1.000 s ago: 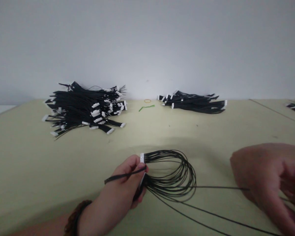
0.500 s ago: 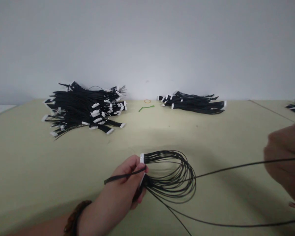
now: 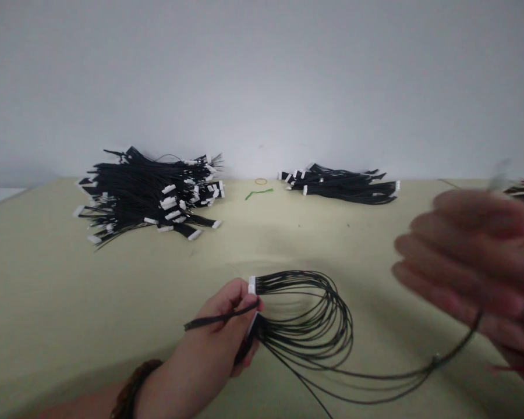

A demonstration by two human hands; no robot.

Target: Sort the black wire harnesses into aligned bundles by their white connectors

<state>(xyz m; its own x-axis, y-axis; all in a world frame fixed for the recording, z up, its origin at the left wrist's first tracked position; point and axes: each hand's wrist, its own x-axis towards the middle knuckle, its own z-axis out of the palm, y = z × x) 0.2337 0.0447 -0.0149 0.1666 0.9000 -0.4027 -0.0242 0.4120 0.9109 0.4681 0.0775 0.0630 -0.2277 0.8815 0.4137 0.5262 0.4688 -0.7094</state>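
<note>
While the left hand (image 3: 220,326) grips a looped black wire harness (image 3: 275,330) at the bottom centre of the frame, its thumb presses just below a white connector (image 3: 252,284) at the loop's upper end. A dark strip (image 3: 213,319) lies across that thumb, and the pale edge of a second connector (image 3: 252,325) shows beneath it. Blurred at the right of the frame, the right hand (image 3: 467,256) has its fingers curled; a dark strand (image 3: 456,350) rises from the loop to its underside, but I cannot tell whether the fingers grasp it. In the upper left, a large pile of black harnesses (image 3: 133,189) spreads out; right of upper centre lies a smaller pile (image 3: 349,189), any lettering on their white ends too small to read. Between them, a green strip (image 3: 259,192) lies on the pale tabletop (image 3: 70,279), just below a yellow ring (image 3: 257,183)
</note>
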